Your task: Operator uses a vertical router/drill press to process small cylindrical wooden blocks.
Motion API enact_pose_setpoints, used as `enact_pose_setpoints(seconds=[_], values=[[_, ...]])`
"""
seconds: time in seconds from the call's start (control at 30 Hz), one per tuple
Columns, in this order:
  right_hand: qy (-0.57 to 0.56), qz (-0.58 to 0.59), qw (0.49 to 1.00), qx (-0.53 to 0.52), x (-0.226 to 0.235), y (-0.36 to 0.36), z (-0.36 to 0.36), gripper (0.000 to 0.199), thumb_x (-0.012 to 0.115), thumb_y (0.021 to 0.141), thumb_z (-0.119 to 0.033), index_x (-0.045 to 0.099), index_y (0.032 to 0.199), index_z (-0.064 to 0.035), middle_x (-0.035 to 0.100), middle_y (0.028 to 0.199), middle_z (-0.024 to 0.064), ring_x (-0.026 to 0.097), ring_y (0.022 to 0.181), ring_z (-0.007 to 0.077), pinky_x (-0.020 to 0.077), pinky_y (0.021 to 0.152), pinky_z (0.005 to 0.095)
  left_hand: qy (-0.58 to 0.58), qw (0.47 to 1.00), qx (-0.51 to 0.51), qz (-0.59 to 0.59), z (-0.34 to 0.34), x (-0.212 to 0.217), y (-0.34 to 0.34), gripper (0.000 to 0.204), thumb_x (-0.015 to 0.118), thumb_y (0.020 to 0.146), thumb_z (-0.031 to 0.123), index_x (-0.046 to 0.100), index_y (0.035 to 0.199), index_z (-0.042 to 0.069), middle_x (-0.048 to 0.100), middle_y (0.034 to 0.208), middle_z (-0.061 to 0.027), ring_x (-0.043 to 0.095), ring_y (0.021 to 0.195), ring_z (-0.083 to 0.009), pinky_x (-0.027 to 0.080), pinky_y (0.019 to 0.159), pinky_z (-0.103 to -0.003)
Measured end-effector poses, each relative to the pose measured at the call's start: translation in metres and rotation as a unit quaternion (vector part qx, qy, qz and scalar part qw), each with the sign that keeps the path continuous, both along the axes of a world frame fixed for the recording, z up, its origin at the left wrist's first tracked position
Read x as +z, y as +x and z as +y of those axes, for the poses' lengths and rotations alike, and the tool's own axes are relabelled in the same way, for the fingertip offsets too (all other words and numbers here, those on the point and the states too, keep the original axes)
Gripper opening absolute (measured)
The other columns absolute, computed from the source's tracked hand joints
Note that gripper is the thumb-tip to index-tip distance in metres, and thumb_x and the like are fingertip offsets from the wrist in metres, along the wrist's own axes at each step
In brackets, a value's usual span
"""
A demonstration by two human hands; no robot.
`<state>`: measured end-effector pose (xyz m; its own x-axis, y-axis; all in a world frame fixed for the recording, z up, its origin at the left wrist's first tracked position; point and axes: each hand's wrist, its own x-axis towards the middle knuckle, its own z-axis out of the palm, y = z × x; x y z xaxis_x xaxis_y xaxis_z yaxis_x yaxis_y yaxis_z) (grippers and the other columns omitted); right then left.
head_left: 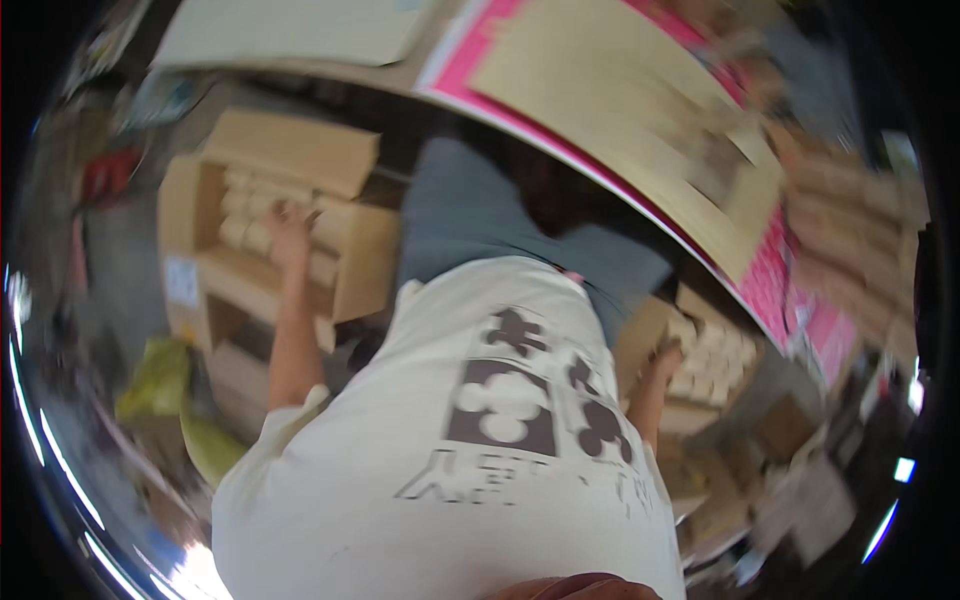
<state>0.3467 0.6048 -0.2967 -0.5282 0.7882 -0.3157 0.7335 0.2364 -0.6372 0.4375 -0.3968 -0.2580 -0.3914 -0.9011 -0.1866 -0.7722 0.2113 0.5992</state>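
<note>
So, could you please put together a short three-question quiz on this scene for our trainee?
1. True or false: the left hand reaches into an open cardboard box of pale rolls.
2. Where is the right hand? A) on the table B) at a second open box of rolls C) in a pocket
3. What colour edges the table under the flat cardboard sheets?

Key: 1 true; 2 B; 3 pink.

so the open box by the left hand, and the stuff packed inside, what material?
Open box: looks like plain brown corrugated cardboard, matte, with flaps folded out. The pale tan pieces packed in rows under the left hand could be paper or card, but the picture is too blurred to tell.
</note>
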Motion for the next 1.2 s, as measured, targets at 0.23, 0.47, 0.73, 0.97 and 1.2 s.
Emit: enact_pose_setpoints(seconds=[0.23,0.47,0.73,0.97,1.2], values=[[0.083,-0.093,0.959,0.254,0.064,-0.006,-0.097,0.054,0.069,0.109,-0.039,0.067,0.129,0.011,0.071,0.097,0.0168,0.064,0.068,0.0267,0.0482,0.056,0.0451,-0.076,0.994,-0.06,-0.056,0.04,-0.007,0.014,0.069,0.084,0.097,0.041,0.065,0.148,-0.003,0.059,0.149,-0.0332,0.058,0.143,-0.0514,0.05,0.122,-0.054],[-0.003,-0.059,0.988,0.142,0.104,-0.042,-0.158,0.056,0.07,0.107,-0.035,0.062,0.137,0.0119,0.07,0.104,0.0211,0.067,0.077,0.0307,0.051,0.059,0.0451,-0.062,0.993,0.02,-0.101,0.023,0.012,0.024,0.083,0.085,0.098,0.048,0.057,0.154,-0.006,0.061,0.147,-0.0338,0.06,0.141,-0.0524,0.052,0.121,-0.053],[0.056,0.018,0.994,0.091,0.137,-0.045,-0.2,0.055,0.069,0.106,-0.031,0.065,0.138,0.0131,0.072,0.117,0.0263,0.071,0.099,0.0356,0.0591,0.078,0.0464,0.089,0.969,0.119,-0.197,-0.038,0.012,0.007,0.104,0.082,0.093,0.066,0.055,0.155,-0.013,0.063,0.153,-0.0412,0.063,0.144,-0.0515,0.053,0.121,-0.053],[0.122,0.058,0.973,0.186,0.147,-0.061,-0.207,0.049,0.07,0.105,-0.033,0.08,0.131,0.0073,0.08,0.13,0.027,0.073,0.115,0.04,0.055,0.105,0.0487,-0.036,0.978,-0.104,-0.176,0.013,0.041,-0.027,0.096,0.087,0.092,0.057,0.056,0.161,-0.002,0.062,0.159,-0.0278,0.06,0.149,-0.0466,0.054,0.122,-0.053],[0.097,0.055,0.976,0.189,0.153,-0.079,-0.227,0.053,0.07,0.106,-0.025,0.071,0.146,0.01,0.077,0.138,0.0238,0.073,0.118,0.0341,0.0543,0.107,0.0452,-0.133,0.948,-0.232,-0.172,0.05,0.013,-0.06,0.092,0.093,0.087,0.046,0.055,0.157,0.0,0.06,0.156,-0.0268,0.057,0.148,-0.0485,0.052,0.121,-0.057]])
